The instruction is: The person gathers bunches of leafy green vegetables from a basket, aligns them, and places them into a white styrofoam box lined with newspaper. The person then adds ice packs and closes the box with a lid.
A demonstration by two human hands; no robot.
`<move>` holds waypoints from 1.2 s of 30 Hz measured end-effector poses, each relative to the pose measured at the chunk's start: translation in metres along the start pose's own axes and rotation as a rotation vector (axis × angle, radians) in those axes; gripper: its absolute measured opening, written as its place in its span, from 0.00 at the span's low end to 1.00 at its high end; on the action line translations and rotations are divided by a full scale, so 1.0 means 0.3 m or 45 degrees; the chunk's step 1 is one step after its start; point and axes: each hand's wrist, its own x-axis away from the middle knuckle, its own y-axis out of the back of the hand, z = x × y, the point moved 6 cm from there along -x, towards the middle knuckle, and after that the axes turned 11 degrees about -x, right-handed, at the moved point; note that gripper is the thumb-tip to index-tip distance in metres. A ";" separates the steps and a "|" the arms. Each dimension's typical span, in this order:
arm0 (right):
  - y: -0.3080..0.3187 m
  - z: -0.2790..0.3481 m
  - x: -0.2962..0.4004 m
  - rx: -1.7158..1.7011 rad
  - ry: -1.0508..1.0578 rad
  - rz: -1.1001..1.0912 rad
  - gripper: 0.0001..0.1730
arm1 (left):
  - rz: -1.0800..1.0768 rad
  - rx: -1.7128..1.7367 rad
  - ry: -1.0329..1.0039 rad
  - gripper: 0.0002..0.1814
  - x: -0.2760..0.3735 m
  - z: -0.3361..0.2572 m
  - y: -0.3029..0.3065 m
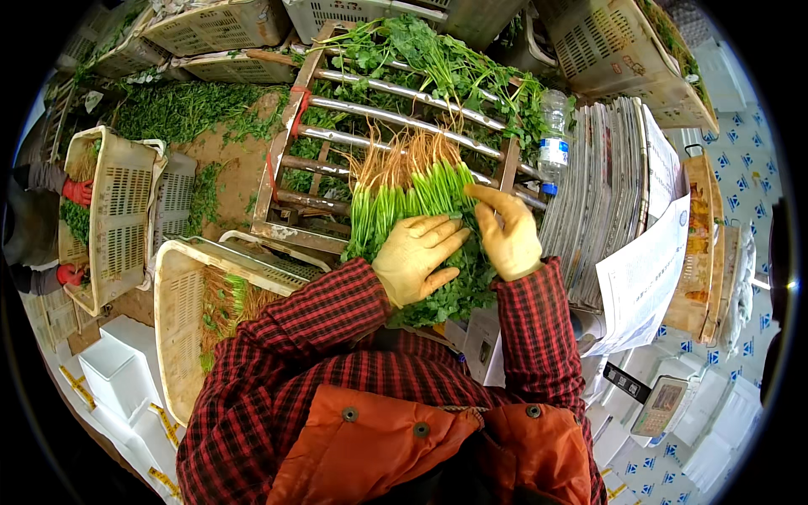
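Rooted cilantro bunches lie before me at the near edge of a metal-barred rack, their brown roots pointing away over the bars and their leaves towards my body. My left hand, in a pale yellow glove, rests flat on the stems with its fingers apart. Gloved alike, my right hand is at the right edge of the bunches, index finger stretched out near the stem ends and thumb apart from it. Whether its fingertips touch the stems is hard to tell. More loose cilantro lies across the rack's far side.
Right of the rack stand a plastic bottle and a tall stack of newspapers. A plastic crate holding rooted greens is at my left. Beyond it, a co-worker's red-gloved hands are at another crate. Foam boxes stand lower left.
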 end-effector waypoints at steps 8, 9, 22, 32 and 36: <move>-0.201 -0.057 -0.251 0.621 -0.256 0.190 0.24 | 0.154 -0.009 -0.058 0.24 0.015 -0.011 -0.089; -0.227 -0.080 -0.275 0.789 -0.313 0.280 0.26 | 0.187 -0.013 -0.044 0.24 0.016 -0.009 -0.090; -0.112 -0.171 -0.169 -0.400 -0.329 -0.045 0.11 | -0.069 0.429 0.066 0.28 0.013 0.049 0.012; -0.048 0.179 0.143 -0.272 0.719 0.369 0.09 | 0.344 1.083 0.374 0.41 -0.091 0.106 -0.114; 0.137 0.342 0.180 -1.112 0.567 0.406 0.13 | 0.358 0.557 0.033 0.28 -0.087 0.052 -0.132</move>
